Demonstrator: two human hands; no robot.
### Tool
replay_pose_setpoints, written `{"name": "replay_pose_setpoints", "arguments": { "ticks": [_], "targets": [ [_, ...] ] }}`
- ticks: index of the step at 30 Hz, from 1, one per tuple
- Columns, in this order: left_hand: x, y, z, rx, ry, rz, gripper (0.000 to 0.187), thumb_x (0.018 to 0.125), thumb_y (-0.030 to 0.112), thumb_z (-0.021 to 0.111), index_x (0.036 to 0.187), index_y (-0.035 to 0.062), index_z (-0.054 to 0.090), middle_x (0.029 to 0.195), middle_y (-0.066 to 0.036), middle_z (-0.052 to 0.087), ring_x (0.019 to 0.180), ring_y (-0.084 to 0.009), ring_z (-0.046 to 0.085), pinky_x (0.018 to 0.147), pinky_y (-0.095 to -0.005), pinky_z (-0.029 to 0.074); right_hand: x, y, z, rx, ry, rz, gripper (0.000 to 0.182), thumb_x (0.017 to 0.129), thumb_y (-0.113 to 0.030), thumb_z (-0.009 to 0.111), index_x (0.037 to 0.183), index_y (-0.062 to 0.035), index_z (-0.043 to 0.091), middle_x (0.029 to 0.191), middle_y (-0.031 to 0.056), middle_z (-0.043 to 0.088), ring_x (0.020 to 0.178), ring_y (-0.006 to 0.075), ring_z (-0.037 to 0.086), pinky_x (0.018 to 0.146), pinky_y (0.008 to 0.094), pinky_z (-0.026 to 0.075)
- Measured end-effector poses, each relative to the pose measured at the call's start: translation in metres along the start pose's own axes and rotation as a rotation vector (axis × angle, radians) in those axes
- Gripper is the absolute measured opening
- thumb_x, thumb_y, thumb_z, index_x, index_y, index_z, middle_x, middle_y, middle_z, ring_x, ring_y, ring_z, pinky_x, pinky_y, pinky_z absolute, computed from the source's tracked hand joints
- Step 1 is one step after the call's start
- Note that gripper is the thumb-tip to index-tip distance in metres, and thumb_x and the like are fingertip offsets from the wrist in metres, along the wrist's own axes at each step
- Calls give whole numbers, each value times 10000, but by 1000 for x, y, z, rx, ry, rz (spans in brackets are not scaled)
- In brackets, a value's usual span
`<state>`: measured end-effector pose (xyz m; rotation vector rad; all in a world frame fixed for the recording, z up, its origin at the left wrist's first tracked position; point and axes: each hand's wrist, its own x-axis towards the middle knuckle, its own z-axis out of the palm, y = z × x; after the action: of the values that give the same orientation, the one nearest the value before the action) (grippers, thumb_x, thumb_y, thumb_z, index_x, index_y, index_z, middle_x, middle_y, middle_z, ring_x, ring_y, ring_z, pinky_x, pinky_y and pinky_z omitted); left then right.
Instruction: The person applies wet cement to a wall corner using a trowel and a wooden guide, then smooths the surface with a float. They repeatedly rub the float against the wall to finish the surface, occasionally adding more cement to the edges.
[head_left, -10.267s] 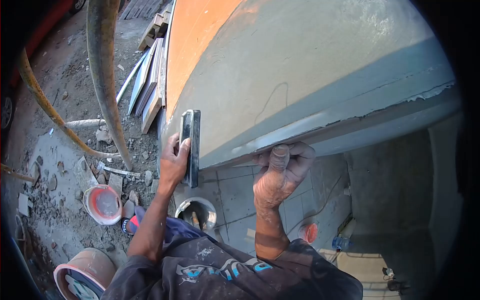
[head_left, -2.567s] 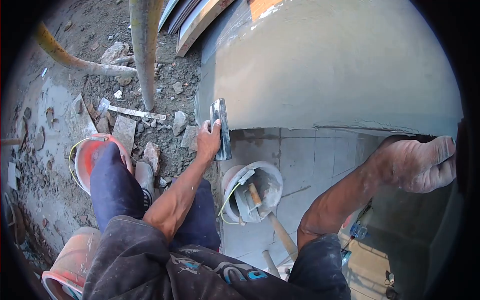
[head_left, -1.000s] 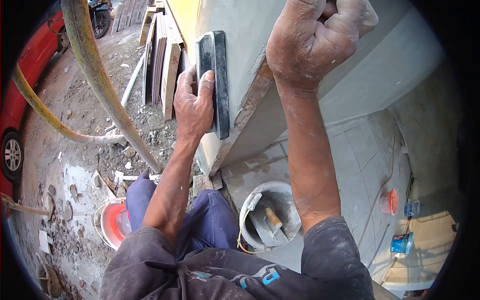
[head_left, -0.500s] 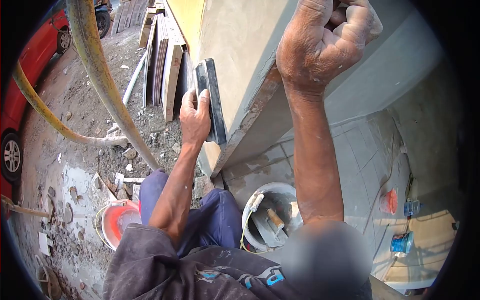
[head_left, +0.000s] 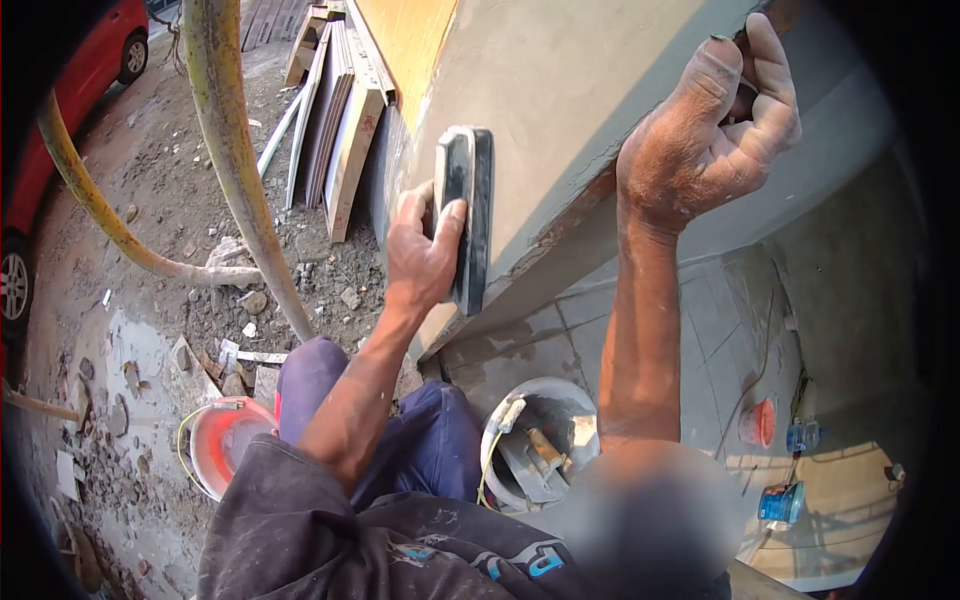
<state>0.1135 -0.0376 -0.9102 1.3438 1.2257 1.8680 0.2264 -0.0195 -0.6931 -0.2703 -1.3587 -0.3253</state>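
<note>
My left hand (head_left: 425, 248) is closed around a black plastering float (head_left: 466, 220), thumb across its back. The float stands nearly upright at the grey plastered wall (head_left: 555, 110), close to its lower left end; whether its face touches the plaster cannot be seen. Raised at the upper right, my right hand (head_left: 710, 135) is beside the wall's rough edge. Its fingers are curled in toward the thumb, and whatever they hold, if anything, is hidden. Below my right forearm stands a bucket (head_left: 497, 470) with a trowel (head_left: 540, 465) inside.
A red bucket (head_left: 207, 455) sits left of my knees. Yellowish poles (head_left: 225, 130) rise from the rubble ground, and boards (head_left: 345, 150) lean beyond. A red car (head_left: 75, 85) is at far left. A blue-labelled tub (head_left: 783, 503) and small red container (head_left: 760, 424) stand on the tiled floor.
My left hand and the float have shifted right across the view. My right hand has moved right and down, with more of its thumb and fingers showing. The whole view has shifted slightly.
</note>
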Motion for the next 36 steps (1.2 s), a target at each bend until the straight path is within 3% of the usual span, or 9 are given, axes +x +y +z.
{"name": "replay_pose_setpoints", "arguments": {
  "ticks": [5, 11, 17, 19, 25, 28, 31, 33, 36],
  "targets": [
    [-105, -87, -2, -68, 77, -266, 358, 965, 238, 635, 1202, -28, 609, 1047, -160, 623, 926, -274, 629, 840, -403, 490, 1, -2, 0, 24, -5, -6, 334, 978, -144, 619, 1230, 67, 560, 1157, 94, 567, 989, 121, 566, 870, 244, 506],
    [76, 10, 9, 61, 76, 76, 407, 992, 291, 618, 1191, -63, 599, 968, -130, 644, 840, -169, 608, 790, -323, 495, 0, 0, -1, 20, -20, -7, 345, 995, -153, 595, 1253, 69, 540, 1220, 122, 558, 1046, 149, 576, 925, 278, 511],
    [-75, -26, -7, 90, -17, 72, 371, 928, 191, 667, 1210, -38, 592, 1012, -185, 594, 925, -316, 601, 850, -392, 480, 1, -3, -1, -8, -45, -26, 337, 1014, -146, 558, 1268, 73, 523, 1258, 130, 538, 1161, 170, 557, 987, 283, 497],
    [-56, -55, 0, -22, 57, -214, 351, 945, 226, 652, 1175, -34, 609, 977, -176, 605, 886, -303, 611, 827, -392, 486, 0, 0, -1, -3, -37, -48, 328, 1016, -142, 554, 1262, 72, 528, 1264, 125, 527, 1153, 163, 556, 988, 279, 494],
    [84, 60, 13, -44, 59, 77, 358, 957, 273, 640, 1109, -50, 618, 916, -203, 623, 839, -312, 612, 786, -396, 480, 0, 4, -3, -14, -38, -60, 311, 1015, -142, 557, 1248, 64, 547, 1261, 101, 497, 1096, 134, 552, 964, 262, 492],
    [11, 65, 4, 12, -23, 291, 378, 920, 200, 681, 1204, -31, 585, 1023, -203, 585, 920, -328, 599, 812, -399, 476, -1, 3, -5, -63, -45, -89, 316, 1015, -152, 563, 1250, 59, 552, 1255, 93, 483, 1059, 114, 552, 931, 247, 493],
    [-52, -11, 0, 2, -11, 71, 360, 931, 168, 659, 1226, -27, 591, 1042, -183, 598, 946, -309, 612, 856, -389, 488, 0, 7, -8, -122, -67, -121, 319, 1015, -160, 566, 1252, 53, 557, 1244, 83, 470, 1020, 92, 552, 896, 231, 491],
    [-7, -24, 7, -56, 76, -137, 331, 949, 203, 649, 1184, -27, 610, 974, -167, 611, 872, -281, 625, 821, -389, 496, -1, 6, -9, -149, -80, -126, 321, 1014, -166, 569, 1252, 50, 560, 1237, 76, 464, 978, 77, 547, 864, 221, 486],
    [118, 2, 13, 32, 100, 48, 422, 981, 334, 596, 1085, -74, 627, 944, -200, 657, 828, -256, 624, 774, -374, 490, 1, 5, -7, -159, -65, -130, 336, 1002, -174, 588, 1249, 52, 569, 1201, 83, 444, 942, 84, 514, 803, 215, 488]
  ]
}}
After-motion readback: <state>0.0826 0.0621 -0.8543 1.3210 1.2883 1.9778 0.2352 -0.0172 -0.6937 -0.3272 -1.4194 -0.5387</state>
